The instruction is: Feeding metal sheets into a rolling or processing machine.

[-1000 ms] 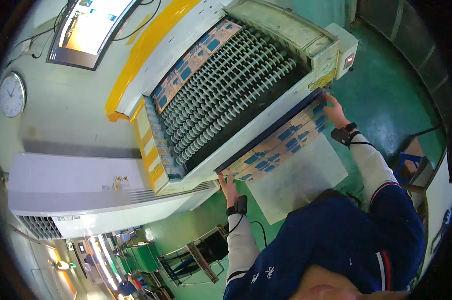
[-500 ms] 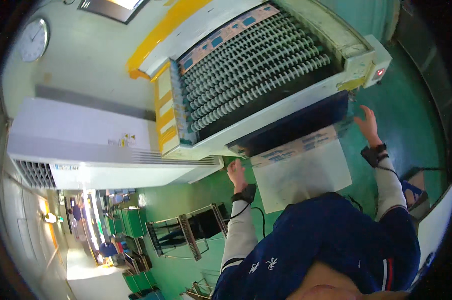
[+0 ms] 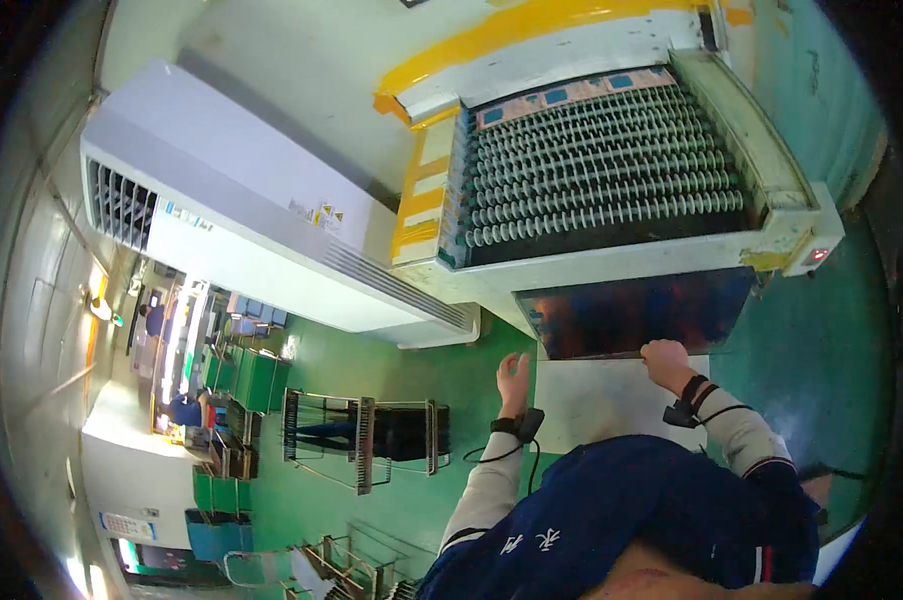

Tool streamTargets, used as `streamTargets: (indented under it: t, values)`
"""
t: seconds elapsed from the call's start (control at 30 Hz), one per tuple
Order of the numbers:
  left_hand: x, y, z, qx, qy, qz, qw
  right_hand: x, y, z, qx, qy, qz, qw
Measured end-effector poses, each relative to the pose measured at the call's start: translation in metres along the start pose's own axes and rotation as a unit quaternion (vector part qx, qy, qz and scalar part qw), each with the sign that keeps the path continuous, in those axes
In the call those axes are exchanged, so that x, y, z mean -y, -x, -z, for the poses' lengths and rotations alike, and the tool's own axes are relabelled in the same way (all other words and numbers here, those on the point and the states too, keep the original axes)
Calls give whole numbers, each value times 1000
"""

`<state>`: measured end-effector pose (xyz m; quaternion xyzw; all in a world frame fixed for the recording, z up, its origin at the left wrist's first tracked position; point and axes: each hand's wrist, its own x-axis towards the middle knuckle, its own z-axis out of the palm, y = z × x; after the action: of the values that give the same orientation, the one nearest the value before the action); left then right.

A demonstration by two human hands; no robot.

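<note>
A dark, glossy panel (image 3: 636, 315) with reddish-brown reflections lies just in front of the machine's near edge. At its near edge, right of the middle, my right hand (image 3: 664, 362) is closed with the fingers curled on the rim. My left hand (image 3: 512, 385) is raised to the left of the panel, apart from it, fingers up and parted with nothing in them. Under the panel and toward me, a pale flat board (image 3: 601, 400) shows. Both wrists carry black bands with cables.
Ahead stands a roller conveyor machine (image 3: 601, 180) with a copper-and-blue patterned panel (image 3: 571, 97) at its far end. A white air-conditioner cabinet (image 3: 241, 210) is at the left. A metal rack (image 3: 364, 445) stands on the green floor to my left; more racks (image 3: 341, 570) are lower down.
My right hand has come inward and down onto the dark panel's near edge. The panel now covers the patterned strip seen on the pale board. The view has shifted left.
</note>
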<state>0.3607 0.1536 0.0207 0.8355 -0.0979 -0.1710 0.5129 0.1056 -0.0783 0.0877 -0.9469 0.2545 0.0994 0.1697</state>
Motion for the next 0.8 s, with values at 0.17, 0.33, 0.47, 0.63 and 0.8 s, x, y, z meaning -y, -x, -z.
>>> streamTargets:
  t: [0.17,0.33,0.47,0.63,0.8]
  values:
    - [34,22,16,58,230,172,956,2,-2,23,-31,-30,-4,999]
    - [122,46,40,140,253,345,893,-11,27,75,-69,-38,-43,996]
    - [249,64,86,113,-13,182,977,-12,44,134,-165,-229,-24,959]
    - [216,60,67,231,-231,-9,945,-58,72,166,-306,-408,-183,840]
    - [145,46,37,264,-428,-124,856,-58,60,193,-352,-694,-174,604]
